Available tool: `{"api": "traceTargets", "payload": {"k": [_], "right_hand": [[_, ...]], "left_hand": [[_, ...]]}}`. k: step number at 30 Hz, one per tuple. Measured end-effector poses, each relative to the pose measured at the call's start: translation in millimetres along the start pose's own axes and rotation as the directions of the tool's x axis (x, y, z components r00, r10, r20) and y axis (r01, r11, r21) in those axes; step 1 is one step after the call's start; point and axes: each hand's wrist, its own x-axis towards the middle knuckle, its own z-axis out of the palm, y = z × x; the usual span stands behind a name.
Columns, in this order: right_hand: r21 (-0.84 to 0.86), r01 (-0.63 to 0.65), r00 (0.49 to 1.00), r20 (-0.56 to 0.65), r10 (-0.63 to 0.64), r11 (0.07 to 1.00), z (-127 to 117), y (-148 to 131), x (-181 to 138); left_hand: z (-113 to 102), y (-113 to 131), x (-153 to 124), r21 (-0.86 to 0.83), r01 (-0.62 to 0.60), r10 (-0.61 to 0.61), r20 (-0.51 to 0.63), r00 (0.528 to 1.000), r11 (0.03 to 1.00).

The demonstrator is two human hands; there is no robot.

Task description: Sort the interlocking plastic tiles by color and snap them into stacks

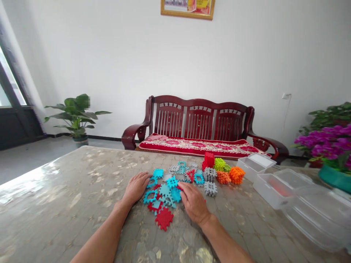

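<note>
A scatter of flat interlocking plastic tiles in blue, red and grey lies on the patterned table. My left hand rests palm down at the pile's left edge, fingers stretched toward a blue tile. My right hand lies on the pile's right side, fingers flat over blue pieces. A red tile sits nearest me between my wrists. Beyond the pile stand assembled cubes: red, green, two orange and two grey.
Clear plastic boxes and lids sit along the table's right side. A teal pot of purple flowers stands at far right. Behind the table are a dark wooden bench with a red cushion and a potted plant.
</note>
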Motion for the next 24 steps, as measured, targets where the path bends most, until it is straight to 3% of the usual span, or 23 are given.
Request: {"api": "traceTargets", "payload": {"k": [3, 6, 9, 15, 21, 24], "right_hand": [[0.0, -0.174, 0.981, -0.085, 0.173, 0.985, -4.2, 12.5, -1.2], [-0.025, -0.234, 0.971, -0.06, 0.232, 0.972, -10.1, 21.0, -4.6], [-0.025, -0.181, 0.983, -0.01, 0.181, 0.983, -15.4, 18.6, -6.7], [0.1, -0.018, 0.994, 0.107, 0.008, 0.995, -19.4, -14.1, -3.3], [0.156, 0.078, 0.931, 0.342, -0.128, 0.985, -13.5, -50.4, -6.7], [0.111, 0.07, 0.923, 0.371, -0.107, 0.991, -7.4, -54.8, -8.6]], "left_hand": [[-3.1, 1.3, 0.3, -0.036, 0.005, -0.005, -0.006, 1.0, 0.999], [-8.3, 3.3, 0.0, -0.123, -0.016, 0.018, 0.015, 1.0, 0.992], [-11.6, 3.9, -1.6, -0.181, -0.052, 0.06, 0.038, 0.997, 0.982], [-8.4, 5.9, -5.4, -0.091, -0.038, 0.041, 0.033, 0.999, 0.995], [-9.9, 11.3, -5.9, -0.084, -0.034, 0.036, 0.015, 0.999, 0.996], [-10.5, 11.9, -6.7, -0.097, -0.035, 0.036, 0.003, 0.999, 0.995]]}}
